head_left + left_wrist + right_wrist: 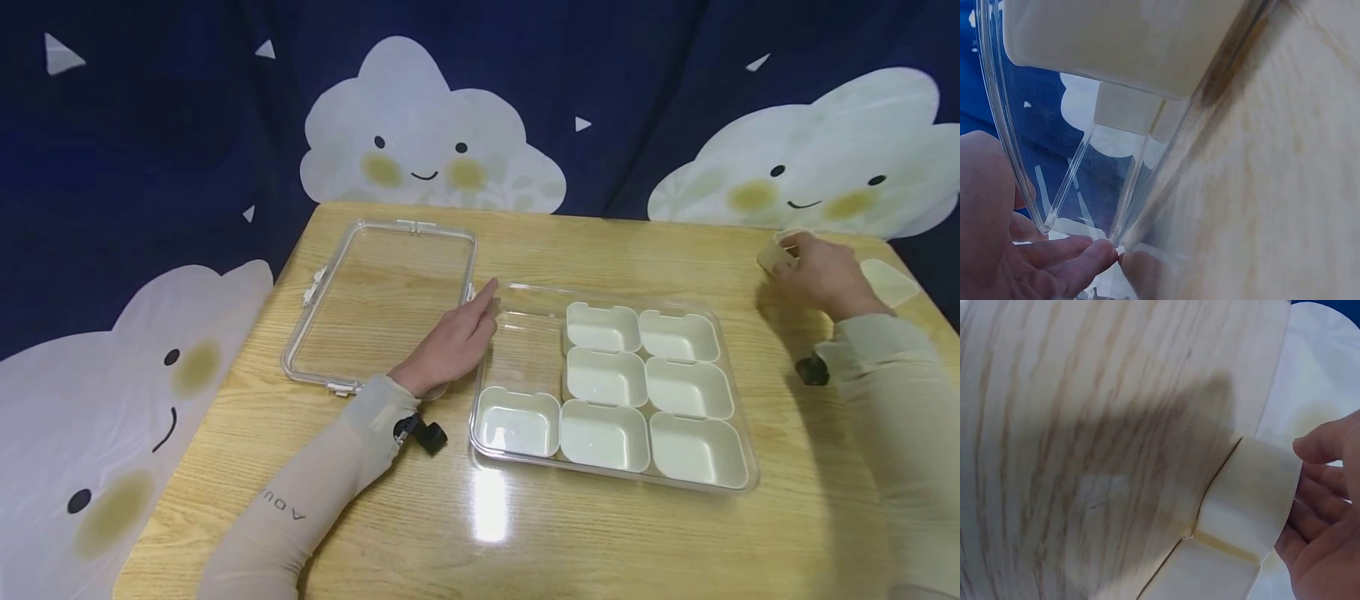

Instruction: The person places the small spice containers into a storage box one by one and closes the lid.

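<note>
Dark blue cloth (615, 50) with smiling white clouds (431, 117) hangs behind and to the left of the pale wood-grain worktop (600, 533) I am watching from afar. Leftmost, towards its far-left corner, I see a clear lid (382, 304) lying flat, with white clips along its edges. Next comes the left hand (452, 337), reaching in from the near edge in a pale sleeve (300, 492) with dark lettering, a black camera (429, 436) at the wrist. Its fingers lie fairly straight, touching the left side of a clear box (525, 354) near that box's far-left corner. The box sits around the middle of the worktop, just beside the lid. Inside it I count seven white cups (606, 379): one in the near-left corner, then a middle column of three and a right column of three. Farther right, by the worktop's far edge near the far-right corner, I have the right hand (825, 271) pinching a single cup (771, 254) between thumb and fingers. Through the right wrist view, a neighbouring cup (1204, 575) sits right up against it. Rightmost, past the hand, another pale piece (890, 282) shows; I can't tell whether it is that same neighbour.
</note>
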`<act>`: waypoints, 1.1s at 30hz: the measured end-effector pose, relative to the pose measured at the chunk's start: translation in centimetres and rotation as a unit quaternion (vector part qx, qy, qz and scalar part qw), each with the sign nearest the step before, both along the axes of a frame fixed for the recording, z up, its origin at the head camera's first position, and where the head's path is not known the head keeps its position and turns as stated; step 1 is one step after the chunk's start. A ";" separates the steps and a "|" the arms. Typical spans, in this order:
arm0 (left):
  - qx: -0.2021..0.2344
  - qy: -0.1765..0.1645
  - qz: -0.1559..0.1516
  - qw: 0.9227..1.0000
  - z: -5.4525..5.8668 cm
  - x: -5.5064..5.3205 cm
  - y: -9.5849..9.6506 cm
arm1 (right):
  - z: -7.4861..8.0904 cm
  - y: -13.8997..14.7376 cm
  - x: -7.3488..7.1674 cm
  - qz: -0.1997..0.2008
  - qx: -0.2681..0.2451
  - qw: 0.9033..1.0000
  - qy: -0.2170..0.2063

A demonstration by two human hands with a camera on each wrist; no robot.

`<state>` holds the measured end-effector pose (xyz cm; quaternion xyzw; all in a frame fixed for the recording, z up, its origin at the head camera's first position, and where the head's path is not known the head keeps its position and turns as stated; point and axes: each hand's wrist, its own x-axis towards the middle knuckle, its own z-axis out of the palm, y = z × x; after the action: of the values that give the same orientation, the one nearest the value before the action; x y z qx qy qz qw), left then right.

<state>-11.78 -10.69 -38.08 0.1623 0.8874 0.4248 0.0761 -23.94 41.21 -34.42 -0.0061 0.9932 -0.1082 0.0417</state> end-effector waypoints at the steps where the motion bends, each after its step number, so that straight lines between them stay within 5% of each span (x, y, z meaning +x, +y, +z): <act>1: 0.000 0.001 0.000 1.000 0.0 0.0 0.0 | 0.0 0.0 0.0 0.002 0.002 1.000 0.002; 16: -0.004 0.009 0.001 1.000 -0.1 0.0 0.1 | 0.2 -1.1 0.5 0.013 0.062 0.998 0.017; 33: -0.008 0.003 0.004 1.000 0.0 0.0 0.0 | 1.0 -3.3 1.4 0.104 0.084 0.991 0.016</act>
<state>-11.78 -10.67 -38.05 0.1593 0.8916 0.4176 0.0727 -22.52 37.94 -33.41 -0.1076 0.9933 -0.0195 0.0370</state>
